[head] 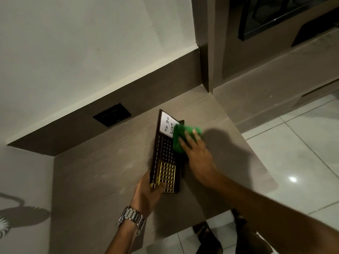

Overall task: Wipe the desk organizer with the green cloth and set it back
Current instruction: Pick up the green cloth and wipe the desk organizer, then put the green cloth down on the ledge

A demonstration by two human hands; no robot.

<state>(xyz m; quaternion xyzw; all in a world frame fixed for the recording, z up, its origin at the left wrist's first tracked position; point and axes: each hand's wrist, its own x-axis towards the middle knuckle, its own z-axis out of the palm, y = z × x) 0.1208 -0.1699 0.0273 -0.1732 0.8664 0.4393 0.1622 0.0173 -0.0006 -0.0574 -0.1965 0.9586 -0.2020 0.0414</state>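
The dark brown desk organizer [163, 149] is held above the wooden desk top [110, 162], its face towards me. It carries a white "To Do List" card at the far end, a printed calendar in the middle and a gold grid at the near end. My left hand [148, 193] grips the near end, thumb on the gold grid. My right hand [198, 154] presses the green cloth [181, 139] against the organizer's far right edge, next to the white card. The cloth hides part of that edge.
A black wall plate [112, 114] sits in the brown backsplash behind the desk. The desk's right edge drops to a glossy white tiled floor [302, 153]. A patterned wall is at the left. My feet show below the desk's front edge.
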